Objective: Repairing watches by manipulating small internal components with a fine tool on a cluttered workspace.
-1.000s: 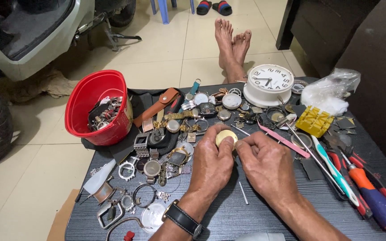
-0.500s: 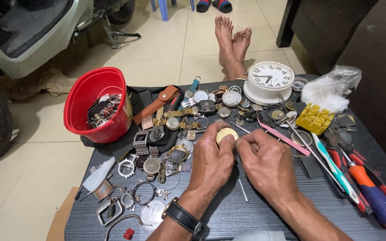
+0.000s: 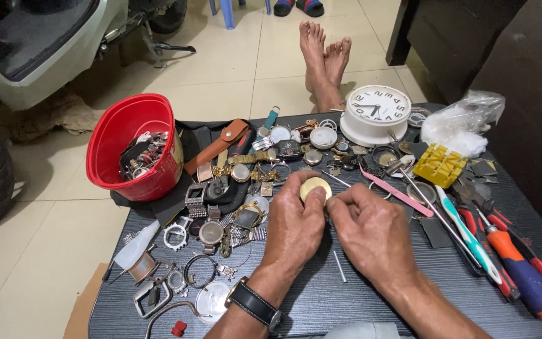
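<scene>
Little has shifted: both hands stay together mid-table. Left hand (image 3: 296, 223) fingers clamp the round gold watch case (image 3: 315, 187) upright — steadied for the right hand (image 3: 371, 229), fingertips pinched beside it.

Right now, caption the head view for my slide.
Left hand holds a round gold watch case; right hand works beside it.

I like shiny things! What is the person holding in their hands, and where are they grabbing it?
A small round gold disc, pinched by its edge in the left hand fingers. The right hand touches its right side; whether it holds a tool cannot be told.
</scene>
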